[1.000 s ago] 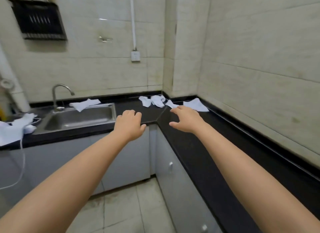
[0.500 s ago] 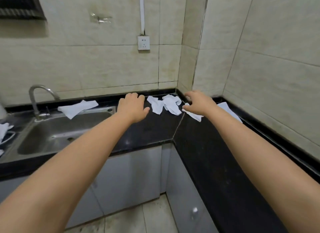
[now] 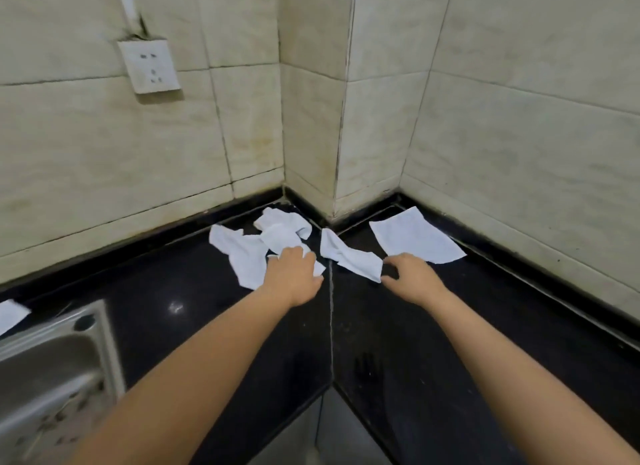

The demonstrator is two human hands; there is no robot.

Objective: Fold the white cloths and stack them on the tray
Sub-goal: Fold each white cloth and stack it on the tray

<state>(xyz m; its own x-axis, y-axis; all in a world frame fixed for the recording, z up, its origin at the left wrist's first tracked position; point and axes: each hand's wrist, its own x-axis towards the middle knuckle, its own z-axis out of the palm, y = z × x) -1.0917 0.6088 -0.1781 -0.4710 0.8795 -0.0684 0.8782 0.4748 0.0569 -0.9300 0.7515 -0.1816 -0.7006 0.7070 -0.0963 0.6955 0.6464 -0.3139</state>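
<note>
Several white cloths lie in the corner of the black countertop (image 3: pixel 398 347). A crumpled cloth (image 3: pixel 282 229) lies over a flatter one (image 3: pixel 242 258); my left hand (image 3: pixel 294 274) is pressed on the crumpled cloth's near end with its fingers curled into the fabric. A twisted cloth (image 3: pixel 348 255) lies just right of the counter seam. My right hand (image 3: pixel 414 277) is at its near corner, with finger and thumb apart and their tips touching the fabric. A flat cloth (image 3: pixel 415 237) lies spread out by the right wall. No tray is in view.
A steel sink (image 3: pixel 52 364) fills the lower left, with another white cloth (image 3: pixel 10 314) behind its rim. Tiled walls close off the corner, and a wall socket (image 3: pixel 152 66) is on the left wall. The counter's front edge angles inward between my forearms.
The view has moved closer to the corner and tilted down. Both hands have reached forward: the left now lies on the crumpled cloth and the right is at the twisted cloth's corner.
</note>
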